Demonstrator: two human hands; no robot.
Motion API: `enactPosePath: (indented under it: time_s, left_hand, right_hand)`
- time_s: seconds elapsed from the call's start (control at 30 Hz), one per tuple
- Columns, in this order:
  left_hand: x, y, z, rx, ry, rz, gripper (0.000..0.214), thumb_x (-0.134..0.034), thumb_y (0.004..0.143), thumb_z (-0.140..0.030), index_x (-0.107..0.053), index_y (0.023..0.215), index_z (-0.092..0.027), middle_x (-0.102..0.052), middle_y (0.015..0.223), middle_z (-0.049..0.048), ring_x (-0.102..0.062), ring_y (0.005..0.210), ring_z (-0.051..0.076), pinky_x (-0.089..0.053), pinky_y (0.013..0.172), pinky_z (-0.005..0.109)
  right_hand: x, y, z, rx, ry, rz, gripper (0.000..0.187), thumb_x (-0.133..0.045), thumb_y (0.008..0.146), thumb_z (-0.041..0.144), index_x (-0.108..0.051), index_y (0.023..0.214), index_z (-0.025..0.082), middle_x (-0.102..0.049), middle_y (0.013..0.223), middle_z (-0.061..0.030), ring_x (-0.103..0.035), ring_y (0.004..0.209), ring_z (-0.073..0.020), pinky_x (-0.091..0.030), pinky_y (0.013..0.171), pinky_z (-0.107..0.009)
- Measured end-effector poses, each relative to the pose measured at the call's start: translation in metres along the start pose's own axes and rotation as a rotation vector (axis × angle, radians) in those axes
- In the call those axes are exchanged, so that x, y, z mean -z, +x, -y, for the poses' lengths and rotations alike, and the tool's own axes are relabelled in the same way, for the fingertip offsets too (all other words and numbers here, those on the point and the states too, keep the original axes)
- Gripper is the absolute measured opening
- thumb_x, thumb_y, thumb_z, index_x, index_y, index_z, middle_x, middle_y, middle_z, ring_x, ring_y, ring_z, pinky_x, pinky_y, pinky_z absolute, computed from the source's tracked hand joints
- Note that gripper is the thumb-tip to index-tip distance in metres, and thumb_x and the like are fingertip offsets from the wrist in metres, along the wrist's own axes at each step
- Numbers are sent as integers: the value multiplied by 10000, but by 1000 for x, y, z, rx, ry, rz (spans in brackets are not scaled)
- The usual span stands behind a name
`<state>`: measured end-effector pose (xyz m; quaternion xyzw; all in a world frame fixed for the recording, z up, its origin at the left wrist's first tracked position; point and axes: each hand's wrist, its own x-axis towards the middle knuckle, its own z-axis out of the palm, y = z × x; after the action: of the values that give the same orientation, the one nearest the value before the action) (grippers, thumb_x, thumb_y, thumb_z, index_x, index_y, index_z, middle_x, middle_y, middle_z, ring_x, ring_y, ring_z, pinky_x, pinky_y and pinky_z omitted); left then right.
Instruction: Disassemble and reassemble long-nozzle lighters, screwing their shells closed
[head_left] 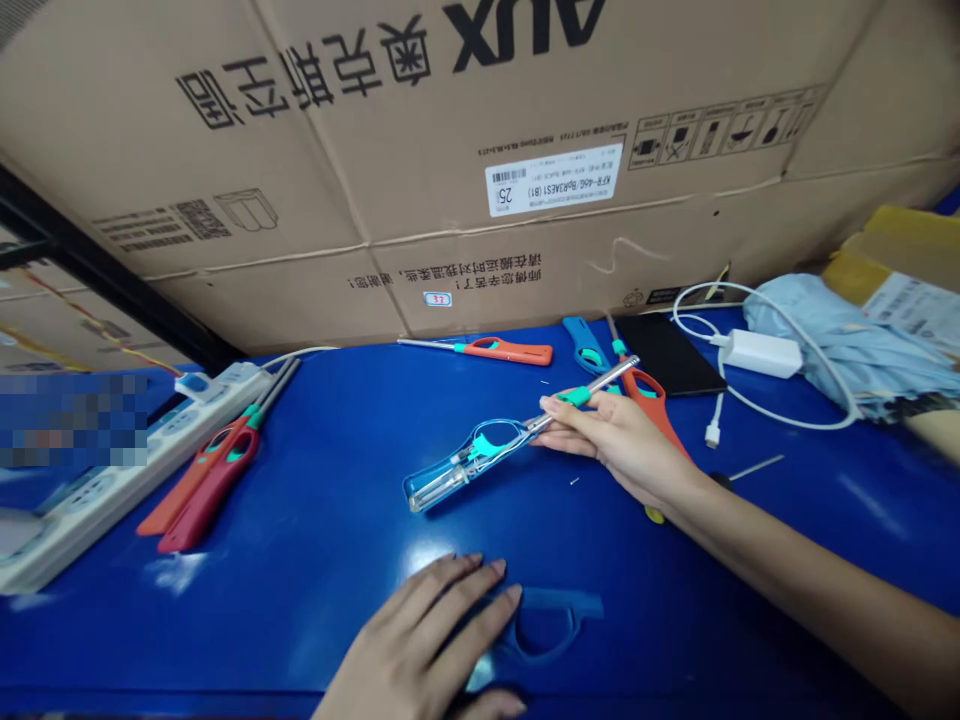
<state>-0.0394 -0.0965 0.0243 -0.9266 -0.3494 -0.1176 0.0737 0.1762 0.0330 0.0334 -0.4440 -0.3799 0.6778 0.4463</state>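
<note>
My right hand (611,430) is closed around the neck of a gas lighter (480,445), holding it tilted above the blue table. One side of its blue casing is off, so the green trigger, the wires and the clear fuel tank show. The metal tube points up and right. My left hand (431,640) lies with fingers stretched out, its fingertips at the loose blue casing half (551,625). Part of that casing half is hidden under the hand, and I cannot tell whether the fingers press on it.
Orange (199,475) and red (214,490) lighters lie left beside a white power strip (127,480). Another orange lighter (506,350) lies at the back, before a large cardboard box (420,200). Behind my right hand are a blue lighter (585,345), a black pad (667,355) and a white charger (763,353).
</note>
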Motion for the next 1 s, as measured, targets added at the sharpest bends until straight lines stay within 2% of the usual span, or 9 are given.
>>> enactPosePath:
  time_s: [0.07,0.13,0.3,0.43,0.5,0.63,0.7,0.8,1.0]
  left_hand:
    - [-7,-14,-4,-52,67,-62,335,-500,923,-348,-586,1215,-209,-665,1181,-7,-626,1074,169,-547,860,242]
    - [-10,-27,-6,-47,84,-101,307,-455,949,-300,-597,1203,-202,-666,1177,-13,-629,1073,154,-547,851,216]
    - [-7,-36,-4,63,-92,-239,248,-506,928,-213,-632,1109,-99,-730,1006,59,-683,929,152,-554,792,199]
    - [0,-15,12,364,-394,-384,203,-515,920,-296,-677,928,-173,-712,706,26,-655,593,122,-537,569,191]
    - [8,4,24,593,-549,-356,186,-563,885,-332,-685,874,-191,-710,684,20,-643,559,130,-528,534,200]
    - [21,46,47,807,-902,-315,393,-693,750,-433,-655,1034,-164,-669,647,3,-560,457,111,-451,400,190]
    - [22,62,56,766,-904,-312,514,-756,679,-426,-633,1106,-167,-619,657,-14,-545,496,106,-442,430,191]
    - [16,76,62,632,-753,-332,502,-761,687,-393,-646,1138,-205,-611,757,-3,-544,642,117,-468,597,222]
    - [2,81,65,405,-535,-296,460,-727,740,-301,-630,1185,-236,-607,868,17,-554,740,128,-464,721,247]
  right_hand:
    - [1,0,1,22,7,-19,166,-727,732,255,-662,815,127,-719,750,-44,-711,738,-153,-597,746,-234]
    - [2,0,1,41,5,-26,194,-729,726,274,-667,831,123,-722,769,-49,-710,758,-159,-592,776,-249]
    - [3,-1,-1,36,-27,5,276,-750,698,331,-662,850,117,-729,800,-62,-710,776,-164,-593,781,-252]
    - [2,-1,-3,38,-18,-24,271,-771,677,337,-663,805,124,-732,774,-54,-708,742,-154,-597,748,-229]
    - [1,-1,-4,34,-2,-15,264,-779,670,334,-665,789,129,-733,759,-52,-708,728,-153,-597,741,-228]
    - [-1,-2,-7,36,-8,24,275,-775,678,348,-676,819,134,-739,802,-68,-711,784,-182,-587,788,-269]
    - [-1,-3,-7,50,-7,22,285,-766,685,360,-679,830,131,-741,834,-82,-711,812,-200,-579,811,-295]
    - [-1,-4,-6,73,6,32,310,-766,674,377,-683,831,123,-741,848,-92,-711,820,-217,-566,841,-333]
    - [2,-2,-4,96,54,35,317,-767,663,384,-682,810,117,-741,818,-82,-710,817,-219,-542,893,-370]
